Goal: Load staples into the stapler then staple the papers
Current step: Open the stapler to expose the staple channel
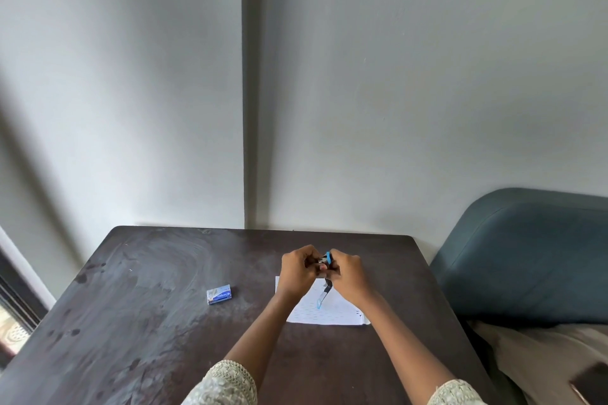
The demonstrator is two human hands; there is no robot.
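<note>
Both hands clench the stapler above the papers. Left hand grips at 9 o'clock, right hand at 3 o'clock.

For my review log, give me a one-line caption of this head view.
Both hands, left hand and right hand, hold an opened blue stapler above papers; staple box lies aside.

One wide-angle head-worn view looks forward and down from above the near edge of the table — the wall fills the upper two thirds of the frame. Both forearms enter from the bottom edge, and the hands sit small, lower center — only this view is given.
</note>
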